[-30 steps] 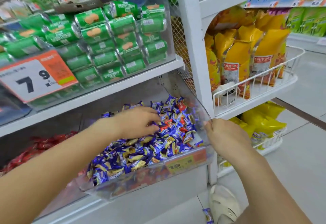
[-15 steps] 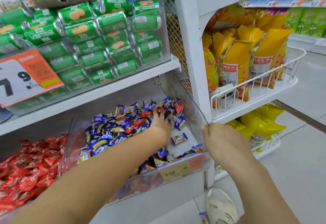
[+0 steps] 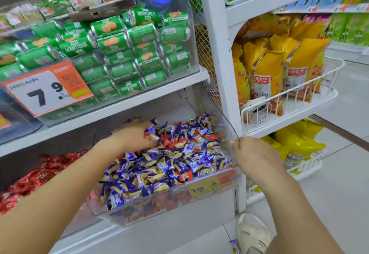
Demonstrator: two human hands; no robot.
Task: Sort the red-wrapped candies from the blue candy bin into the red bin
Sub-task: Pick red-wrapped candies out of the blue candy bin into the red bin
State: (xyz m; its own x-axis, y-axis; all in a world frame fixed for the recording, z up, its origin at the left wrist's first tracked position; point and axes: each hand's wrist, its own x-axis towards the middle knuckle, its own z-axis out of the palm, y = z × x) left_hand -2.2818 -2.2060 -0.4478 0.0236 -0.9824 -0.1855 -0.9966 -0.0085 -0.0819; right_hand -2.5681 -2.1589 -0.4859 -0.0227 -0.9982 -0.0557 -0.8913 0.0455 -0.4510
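The left hand (image 3: 132,136) reaches into the blue candy bin (image 3: 225,131), fingers curled among the wrappers; whether it grips a candy cannot be told (motion blur). The right hand (image 3: 253,153) pinches the bin's clear right wall. Red-wrapped candies (image 3: 209,137) lie scattered among the blue ones, mostly toward the back. Recommended: keep steadying the bin, pick 1 red piece at a time, carry it left to the red bin (image 3: 26,183). The left fingertips are hidden.
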